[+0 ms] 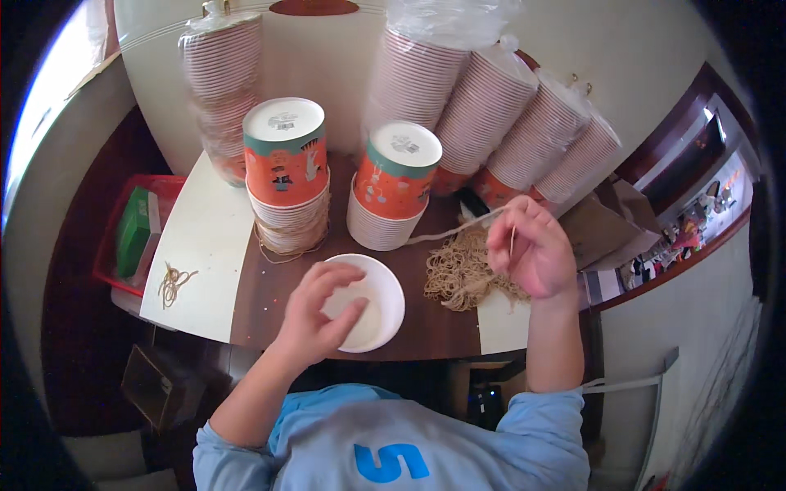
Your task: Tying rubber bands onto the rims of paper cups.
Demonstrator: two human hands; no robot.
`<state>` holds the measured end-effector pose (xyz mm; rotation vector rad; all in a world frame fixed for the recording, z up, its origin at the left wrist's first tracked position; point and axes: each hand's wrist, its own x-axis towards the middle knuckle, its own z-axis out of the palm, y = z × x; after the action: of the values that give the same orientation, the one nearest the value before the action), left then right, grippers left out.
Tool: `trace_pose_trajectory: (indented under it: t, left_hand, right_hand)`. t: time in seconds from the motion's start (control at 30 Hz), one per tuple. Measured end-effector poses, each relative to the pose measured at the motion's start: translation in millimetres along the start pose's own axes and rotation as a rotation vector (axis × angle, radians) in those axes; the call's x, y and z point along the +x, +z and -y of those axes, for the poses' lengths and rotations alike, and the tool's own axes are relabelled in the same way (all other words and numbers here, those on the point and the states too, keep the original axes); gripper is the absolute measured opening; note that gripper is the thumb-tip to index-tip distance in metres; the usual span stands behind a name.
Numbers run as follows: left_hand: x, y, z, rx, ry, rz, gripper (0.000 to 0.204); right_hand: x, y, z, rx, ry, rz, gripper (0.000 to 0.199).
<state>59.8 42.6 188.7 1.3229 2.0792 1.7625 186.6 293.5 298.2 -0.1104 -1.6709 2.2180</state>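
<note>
My left hand [315, 315] is over the near side of a white paper bowl [391, 299], fingers curved and apart, with nothing seen in them. Pale contents show at the bowl's bottom; I cannot tell what they are. Raised at the right, my right hand [536, 250] pinches a pale strand [458, 230] that runs to the base of an upside-down stack of orange and green paper tubs [397, 184]. Below that hand lies a heap of tan rubber bands [458, 274]. Another inverted tub stack [286, 176] at the left has several bands looped around its lower rims.
Tall plastic-wrapped tub stacks [487, 98] lean along the back, with another wrapped stack [221, 82] at the back left. A few loose bands [174, 282] lie on the table's white left part. A red bin [106, 237] stands left, a cardboard box [614, 221] right.
</note>
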Motion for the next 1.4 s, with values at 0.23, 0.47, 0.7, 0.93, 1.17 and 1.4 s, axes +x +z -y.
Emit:
trace_pose_trajectory:
  t: [0.23, 0.47, 0.7, 0.93, 1.17, 1.4]
  left_hand:
    - [19.6, 47.5, -27.9, -0.451, 0.053, 0.468, 0.047]
    - [-26.7, 22.5, -7.6, -0.813, -0.499, 0.819, 0.023]
    - [-62.5, -13.6, 7.2, -0.776, -0.756, 0.387, 0.023]
    - [-46.9, -3.3, -2.8, -0.92, -0.877, 0.447, 0.024]
    - [-47.5, 3.9, -4.3, -0.906, -0.901, 0.471, 0.022]
    - [-52.2, -3.0, -0.1, -1.053, -0.997, 0.339, 0.032]
  right_hand:
    - [-13.1, 27.6, 3.8, 0.137, 0.176, 0.258, 0.009]
    - [-23.0, -2.5, 1.3, 0.193, 0.093, 0.117, 0.005]
    - [-22.0, -54.5, -35.7, -0.434, 0.232, 0.017, 0.008]
    - [-46.2, 38.3, -91.3, -0.94, -0.138, 0.397, 0.068]
    - [-55.4, 77.5, -118.2, -0.499, 0.331, 0.531, 0.054]
    - [-64.4, 72.3, -127.6, -0.886, -0.208, 0.32, 0.022]
